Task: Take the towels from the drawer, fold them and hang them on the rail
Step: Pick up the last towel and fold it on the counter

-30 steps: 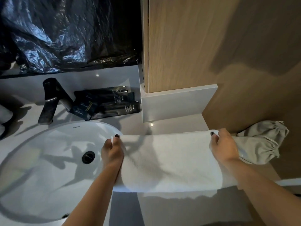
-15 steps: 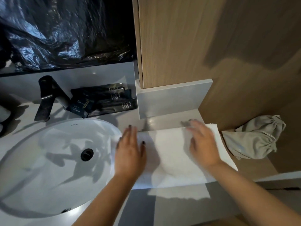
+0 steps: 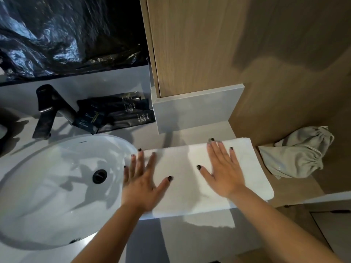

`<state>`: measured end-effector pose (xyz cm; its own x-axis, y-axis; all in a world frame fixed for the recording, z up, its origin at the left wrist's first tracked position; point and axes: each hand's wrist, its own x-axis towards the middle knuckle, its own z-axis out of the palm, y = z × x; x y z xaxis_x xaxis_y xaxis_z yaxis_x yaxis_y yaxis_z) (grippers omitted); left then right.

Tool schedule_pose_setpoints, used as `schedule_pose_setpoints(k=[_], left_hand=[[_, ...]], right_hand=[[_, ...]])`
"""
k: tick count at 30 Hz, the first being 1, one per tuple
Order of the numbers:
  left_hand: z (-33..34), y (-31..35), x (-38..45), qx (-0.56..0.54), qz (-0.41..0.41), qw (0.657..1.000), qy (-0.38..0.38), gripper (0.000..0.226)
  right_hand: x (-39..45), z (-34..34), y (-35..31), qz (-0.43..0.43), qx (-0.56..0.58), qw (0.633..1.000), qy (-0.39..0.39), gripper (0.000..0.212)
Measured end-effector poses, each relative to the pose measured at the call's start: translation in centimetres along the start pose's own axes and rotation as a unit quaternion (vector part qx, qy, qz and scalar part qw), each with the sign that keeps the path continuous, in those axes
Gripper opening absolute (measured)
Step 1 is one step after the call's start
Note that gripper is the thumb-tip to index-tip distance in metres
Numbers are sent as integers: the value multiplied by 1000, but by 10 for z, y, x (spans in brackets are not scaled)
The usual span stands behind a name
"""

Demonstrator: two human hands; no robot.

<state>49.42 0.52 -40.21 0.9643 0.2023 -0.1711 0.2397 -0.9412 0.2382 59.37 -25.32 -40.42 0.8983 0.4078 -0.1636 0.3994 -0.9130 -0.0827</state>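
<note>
A white towel lies folded flat on the grey counter, right of the basin, with a lower layer hanging over the front edge. My left hand presses flat on the towel's left end, fingers spread, partly over the basin rim. My right hand lies flat on the towel's right half, fingers straight and pointing to the far edge. No rail or drawer shows in this view.
A white oval basin with a dark drain fills the left. A black tap and dark sachets stand behind it. A grey drawstring bag lies to the right. A wooden cabinet rises behind the towel.
A second ago both hands pinched the towel's far corners, with the towel stretched long. The towel now lies folded shorter, and both hands have opened and spread flat on it.
</note>
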Motion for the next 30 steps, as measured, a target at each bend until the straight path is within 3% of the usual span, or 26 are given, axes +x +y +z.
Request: schedule_pose_setpoints(k=[5, 9, 11, 14, 16, 19, 30], left_hand=[[-5, -18, -7, -69, -32, 997, -22, 86], [-16, -8, -9, 2, -22, 999, -26, 85], [-19, 9, -16, 40, 17, 999, 6, 80], [-10, 42, -34, -12, 78, 997, 26, 71], [1, 52, -43, 9, 81, 997, 9, 72], [10, 49, -42, 46, 64, 997, 1, 73], [11, 27, -54, 54, 57, 997, -3, 78]], right_hand=[[-1, 2, 27, 59, 25, 998, 26, 85], [-3, -8, 33, 67, 37, 997, 20, 80], [-11, -17, 20, 48, 79, 992, 81, 67], [-34, -22, -34, -43, 141, 977, 153, 56], [-47, -12, -70, -73, 122, 981, 130, 53], [-58, 8, -75, -58, 24, 998, 21, 67], [-72, 10, 39, 28, -11, 1000, 5, 86]])
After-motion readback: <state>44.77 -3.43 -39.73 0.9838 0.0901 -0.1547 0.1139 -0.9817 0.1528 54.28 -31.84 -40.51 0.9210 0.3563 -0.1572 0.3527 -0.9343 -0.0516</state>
